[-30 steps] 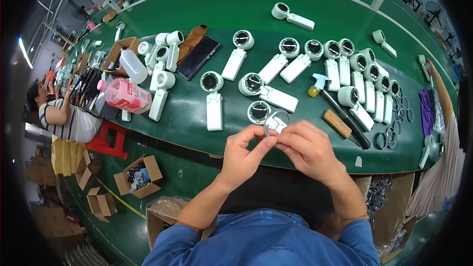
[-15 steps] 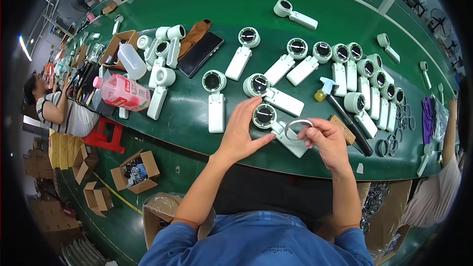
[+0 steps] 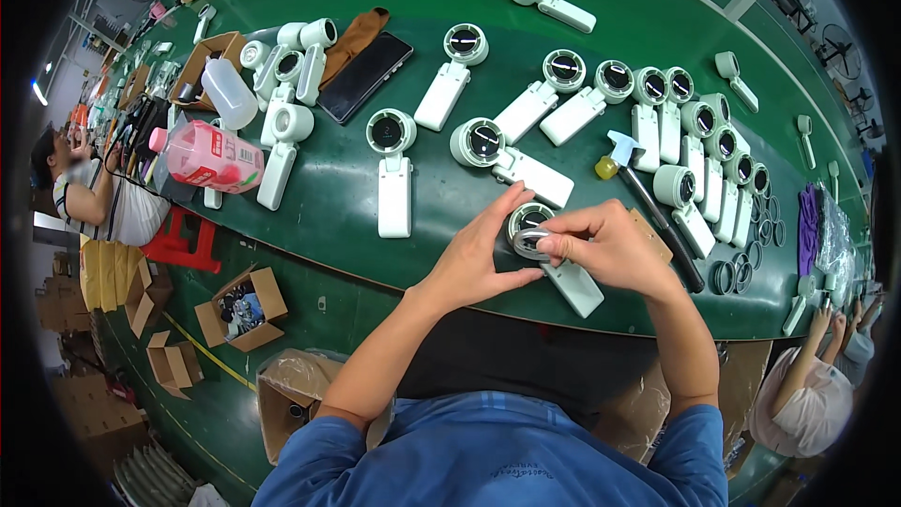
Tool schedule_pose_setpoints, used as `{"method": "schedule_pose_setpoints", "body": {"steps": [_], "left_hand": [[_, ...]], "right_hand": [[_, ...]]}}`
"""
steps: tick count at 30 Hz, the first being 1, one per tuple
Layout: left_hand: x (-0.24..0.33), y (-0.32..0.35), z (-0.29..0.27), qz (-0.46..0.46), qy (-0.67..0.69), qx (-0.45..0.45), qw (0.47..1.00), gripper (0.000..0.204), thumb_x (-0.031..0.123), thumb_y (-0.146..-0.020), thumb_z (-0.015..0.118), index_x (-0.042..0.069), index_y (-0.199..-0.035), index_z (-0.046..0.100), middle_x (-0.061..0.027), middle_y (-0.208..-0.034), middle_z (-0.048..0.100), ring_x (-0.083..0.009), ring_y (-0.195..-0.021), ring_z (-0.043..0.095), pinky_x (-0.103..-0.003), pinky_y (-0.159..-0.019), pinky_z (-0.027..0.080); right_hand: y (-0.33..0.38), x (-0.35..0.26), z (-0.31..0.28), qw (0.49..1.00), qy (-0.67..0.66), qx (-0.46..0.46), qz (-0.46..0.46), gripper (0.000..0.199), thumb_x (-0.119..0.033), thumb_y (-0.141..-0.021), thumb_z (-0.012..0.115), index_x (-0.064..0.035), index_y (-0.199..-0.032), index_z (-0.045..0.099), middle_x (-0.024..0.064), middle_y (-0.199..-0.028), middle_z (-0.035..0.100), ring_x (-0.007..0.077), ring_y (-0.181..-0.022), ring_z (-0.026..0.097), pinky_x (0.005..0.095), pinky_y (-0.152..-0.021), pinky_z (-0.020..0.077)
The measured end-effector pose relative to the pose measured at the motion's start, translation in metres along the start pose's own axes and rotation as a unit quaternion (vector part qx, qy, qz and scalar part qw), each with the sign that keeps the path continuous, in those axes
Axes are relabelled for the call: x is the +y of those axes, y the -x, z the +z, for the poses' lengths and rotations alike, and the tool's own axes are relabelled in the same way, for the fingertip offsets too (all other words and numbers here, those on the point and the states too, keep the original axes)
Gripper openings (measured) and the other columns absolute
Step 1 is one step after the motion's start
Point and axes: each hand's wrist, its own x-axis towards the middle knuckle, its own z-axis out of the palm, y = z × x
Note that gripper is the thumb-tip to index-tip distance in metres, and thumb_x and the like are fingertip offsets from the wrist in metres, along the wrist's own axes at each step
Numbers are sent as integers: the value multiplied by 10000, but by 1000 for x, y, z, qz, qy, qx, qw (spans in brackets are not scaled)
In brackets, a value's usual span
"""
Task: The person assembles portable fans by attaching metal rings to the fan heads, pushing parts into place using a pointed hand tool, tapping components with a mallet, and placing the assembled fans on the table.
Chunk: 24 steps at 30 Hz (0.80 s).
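Note:
A pale handheld fan point(image 3: 574, 289) with a round black-centred head lies at the table's front edge, between my hands. My right hand point(image 3: 610, 249) pinches a thin silver ring point(image 3: 531, 242) and holds it at the fan's head, partly covering it. Whether the ring touches the head, I cannot tell. My left hand point(image 3: 469, 258) is open on the left side of that fan, with its thumb and forefinger stretched out around the head. Just beyond lies another fan point(image 3: 533, 176), and a third fan point(image 3: 394, 195) is to the left of it.
Several similar fans crowd the right, near loose dark rings point(image 3: 732, 277), a black-handled tool point(image 3: 674, 246) and a yellow-and-white nozzle point(image 3: 612, 161). To the left are a phone point(image 3: 366, 77), a pink bottle point(image 3: 211, 158) and a clear bottle point(image 3: 230, 94). Other people sit at both sides.
My right hand has brought the ring left onto the near fan's head. My left hand has shifted slightly right, staying beside that fan. The whole view has shifted a little.

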Motion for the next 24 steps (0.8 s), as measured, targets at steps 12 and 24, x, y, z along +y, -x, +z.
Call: {"method": "schedule_pose_setpoints", "body": {"steps": [12, 24], "left_hand": [[-1, 0, -1, -63, 55, -15, 996, 1054, 209, -829, 825, 87, -1606, 124, -169, -1433, 565, -361, -1300, 565, -422, -1085, 440], [15, 20, 10, -186, 176, 10, 967, 1160, 230, -821, 846, 91, -1608, 5, -287, -1372, 590, -362, -1374, 505, -448, -1174, 302]], "right_hand": [[-21, 10, 3, 964, 164, 107, -177, 209, -138, -908, 726, -14, -1077, 737, 86, -745, 708, 169, -610, 629, 322, -588, 500], [-62, 28, 46, 982, 126, 121, -78, 141, -102, -936, 578, -28, -1017, 666, 161, -748, 674, 320, -644, 660, 414, -596, 506]]}}
